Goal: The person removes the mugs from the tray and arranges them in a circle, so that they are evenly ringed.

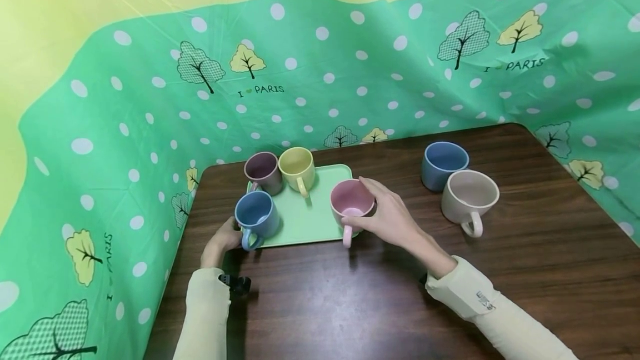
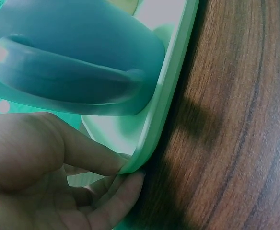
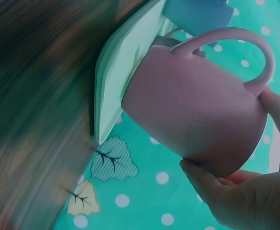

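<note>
Both clamped: left grip (image 1: 226, 236) on tray (image 2: 147, 140) corner, right grip (image 1: 389, 215) on pink mug (image 3: 192, 105); open room mid-tray.

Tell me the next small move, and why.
Probably settle the pink mug onto the right end of the tray: the right hand holds it there, base contact is unclear, and the left hand pinches the tray's corner.

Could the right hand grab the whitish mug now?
Probably not yet: the right hand holds the pink mug, though nothing seems to stand between that hand and the whitish mug.
</note>
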A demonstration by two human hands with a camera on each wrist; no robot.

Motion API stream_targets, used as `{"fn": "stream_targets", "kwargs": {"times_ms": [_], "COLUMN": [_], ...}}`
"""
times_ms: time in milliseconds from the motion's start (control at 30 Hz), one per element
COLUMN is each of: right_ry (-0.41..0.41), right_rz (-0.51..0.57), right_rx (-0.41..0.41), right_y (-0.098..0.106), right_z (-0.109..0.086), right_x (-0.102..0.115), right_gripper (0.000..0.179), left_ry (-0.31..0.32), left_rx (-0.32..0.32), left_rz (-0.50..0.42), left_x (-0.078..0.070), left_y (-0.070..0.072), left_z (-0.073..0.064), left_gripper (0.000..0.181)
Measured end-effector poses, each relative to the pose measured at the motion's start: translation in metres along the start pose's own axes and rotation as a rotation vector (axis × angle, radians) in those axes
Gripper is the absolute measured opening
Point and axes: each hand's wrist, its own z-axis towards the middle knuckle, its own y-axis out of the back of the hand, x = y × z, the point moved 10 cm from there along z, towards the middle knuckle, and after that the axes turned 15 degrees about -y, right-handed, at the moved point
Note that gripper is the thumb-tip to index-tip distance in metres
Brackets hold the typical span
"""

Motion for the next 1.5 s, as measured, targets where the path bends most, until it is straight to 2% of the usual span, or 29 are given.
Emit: {"fn": "stream_targets", "kwargs": {"times_ms": [433,567,667,900,1267,1400,1500], "right_ry": [-0.073,-0.089,-0.09,-0.092,-0.077,-0.075,-0.078], "right_rz": [-0.01,-0.024,-0.04,-0.057,-0.08,-0.074,-0.077], "right_rx": [-0.037,-0.053,-0.069,-0.11,-0.133,-0.14,-0.146], "right_y": [0.027,0.034,0.04,0.053,0.061,0.064,0.065], "right_z": [-0.007,-0.011,-0.014,-0.021,-0.028,-0.032,-0.034], "right_x": [-0.027,-0.039,-0.046,-0.062,-0.077,-0.081,-0.084], "right_gripper": [0.103,0.102,0.101,0.1,0.101,0.099,0.099], "left_ry": [-0.013,-0.017,-0.01,-0.022,-0.008,-0.011,-0.051], "left_rx": [-0.007,-0.005,-0.002,-0.001,-0.005,-0.001,-0.008], "left_rz": [-0.005,-0.037,-0.052,-0.02,-0.027,-0.05,-0.055], "left_x": [-0.002,-0.003,-0.003,-0.005,-0.002,0.007,0.025], "left_y": [-0.001,-0.004,-0.005,-0.003,-0.003,-0.004,-0.006], "left_z": [0.001,0.001,0.001,0.0,0.0,0.005,0.016], "left_gripper": [0.046,0.041,0.038,0.035,0.037,0.037,0.036]}}
